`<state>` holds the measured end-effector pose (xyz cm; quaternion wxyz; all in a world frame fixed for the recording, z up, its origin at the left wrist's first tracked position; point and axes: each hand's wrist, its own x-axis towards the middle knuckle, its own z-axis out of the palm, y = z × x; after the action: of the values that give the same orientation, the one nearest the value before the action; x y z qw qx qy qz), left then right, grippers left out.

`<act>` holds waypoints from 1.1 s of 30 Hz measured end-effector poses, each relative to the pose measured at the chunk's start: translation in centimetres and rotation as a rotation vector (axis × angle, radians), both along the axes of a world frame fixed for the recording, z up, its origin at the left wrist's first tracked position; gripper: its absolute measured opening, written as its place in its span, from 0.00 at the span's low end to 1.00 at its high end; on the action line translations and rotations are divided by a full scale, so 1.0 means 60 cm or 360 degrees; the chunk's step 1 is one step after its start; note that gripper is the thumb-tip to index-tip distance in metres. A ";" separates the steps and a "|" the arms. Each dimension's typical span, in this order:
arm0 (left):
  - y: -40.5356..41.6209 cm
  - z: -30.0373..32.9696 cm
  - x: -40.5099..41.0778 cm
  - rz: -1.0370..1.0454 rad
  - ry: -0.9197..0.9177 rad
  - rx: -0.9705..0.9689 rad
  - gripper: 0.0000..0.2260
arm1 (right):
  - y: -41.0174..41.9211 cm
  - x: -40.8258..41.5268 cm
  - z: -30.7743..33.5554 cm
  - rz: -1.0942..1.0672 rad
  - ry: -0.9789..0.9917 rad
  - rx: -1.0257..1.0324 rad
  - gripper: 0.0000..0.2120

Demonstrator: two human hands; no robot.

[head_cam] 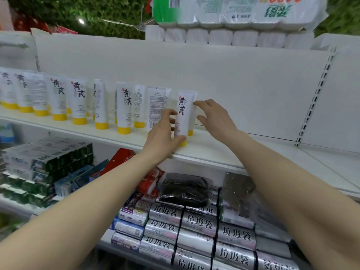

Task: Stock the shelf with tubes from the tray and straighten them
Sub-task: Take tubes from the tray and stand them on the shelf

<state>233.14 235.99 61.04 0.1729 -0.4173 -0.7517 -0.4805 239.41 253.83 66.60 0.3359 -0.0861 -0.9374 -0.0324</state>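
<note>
The white plastic tube with black lettering and a yellow cap [182, 115] stands cap-down near the white shelf [214, 151] front edge. The left hand [163, 133] grips its lower body; the right hand [214, 115], fingers relaxed, touches the tube behind [192, 114]. It looks light, soft-walled and tippy: best held low, near the cap.

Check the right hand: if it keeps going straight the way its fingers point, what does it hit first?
Most likely the rear tube standing just behind the front tube that the left hand holds. The right hand points left, fingertips already at that tube's upper edge. Depth is unclear, so contact can't be confirmed.
</note>
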 end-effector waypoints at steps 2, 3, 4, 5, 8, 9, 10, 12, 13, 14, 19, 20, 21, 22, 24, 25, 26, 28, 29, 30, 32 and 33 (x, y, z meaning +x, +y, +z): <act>-0.009 -0.002 0.003 0.0058 0.0029 -0.0018 0.29 | -0.008 0.028 -0.008 -0.0042 -0.0012 0.0069 0.22; -0.014 -0.004 0.006 0.0083 0.0048 -0.0028 0.29 | -0.014 0.043 -0.013 -0.0063 -0.0014 0.0097 0.21; -0.021 -0.006 0.009 0.0102 0.0072 -0.0039 0.28 | -0.021 0.059 -0.018 -0.0085 -0.0014 0.0122 0.20; -0.028 -0.008 0.013 0.0117 0.0102 -0.0053 0.27 | -0.029 0.075 -0.024 -0.0105 -0.0009 0.0145 0.20; -0.052 -0.017 0.032 0.0149 0.0207 -0.0106 0.26 | -0.059 0.129 -0.042 -0.0152 0.0005 0.0201 0.19; -0.061 -0.021 0.041 0.0150 0.0226 -0.0118 0.26 | -0.069 0.148 -0.050 -0.0165 0.0006 0.0220 0.19; -0.069 -0.026 0.051 0.0145 0.0235 -0.0124 0.26 | -0.080 0.167 -0.058 -0.0177 0.0008 0.0240 0.19; -0.084 -0.038 0.076 0.0114 0.0261 -0.0144 0.26 | -0.101 0.207 -0.078 -0.0205 0.0007 0.0274 0.18; -0.091 -0.047 0.090 0.0096 0.0283 -0.0161 0.25 | -0.110 0.228 -0.091 -0.0223 0.0009 0.0294 0.18; -0.096 -0.056 0.104 0.0079 0.0300 -0.0180 0.25 | -0.119 0.249 -0.104 -0.0241 0.0012 0.0312 0.18; -0.106 -0.129 0.190 -0.0100 0.0364 -0.0265 0.23 | -0.150 0.367 -0.188 -0.0354 -0.0038 0.0335 0.18; -0.104 -0.146 0.209 -0.0145 0.0359 -0.0288 0.23 | -0.154 0.391 -0.210 -0.0392 -0.0061 0.0326 0.18; -0.100 -0.166 0.229 -0.0187 0.0347 -0.0316 0.22 | -0.156 0.417 -0.234 -0.0430 -0.0088 0.0308 0.18; -0.094 -0.186 0.248 -0.0223 0.0341 -0.0343 0.22 | -0.159 0.442 -0.260 -0.0465 -0.0116 0.0281 0.18; -0.079 -0.231 0.288 -0.0295 0.0347 -0.0403 0.22 | -0.163 0.496 -0.314 -0.0525 -0.0169 0.0206 0.18; -0.070 -0.256 0.309 -0.0345 0.0340 -0.0435 0.22 | -0.164 0.524 -0.344 -0.0559 -0.0197 0.0154 0.19; -0.061 -0.282 0.328 -0.0400 0.0323 -0.0472 0.23 | -0.164 0.552 -0.374 -0.0599 -0.0230 0.0099 0.20; -0.042 -0.335 0.368 -0.0511 0.0283 -0.0553 0.22 | -0.162 0.608 -0.432 -0.0675 -0.0308 -0.0012 0.20; -0.032 -0.362 0.389 -0.0569 0.0271 -0.0596 0.22 | -0.159 0.635 -0.462 -0.0707 -0.0340 -0.0067 0.20; -0.023 -0.389 0.412 -0.0625 0.0262 -0.0634 0.22 | -0.154 0.663 -0.492 -0.0741 -0.0364 -0.0123 0.19; -0.002 -0.444 0.460 -0.0740 0.0237 -0.0717 0.22 | -0.145 0.718 -0.551 -0.0826 -0.0413 -0.0246 0.19; 0.008 -0.472 0.485 -0.0792 0.0217 -0.0772 0.22 | -0.141 0.744 -0.579 -0.0864 -0.0431 -0.0311 0.19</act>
<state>262.26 236.46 32.73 -0.0037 -0.6477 -0.7060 -0.2865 284.04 245.37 31.83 0.1772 -0.3599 -0.9151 -0.0417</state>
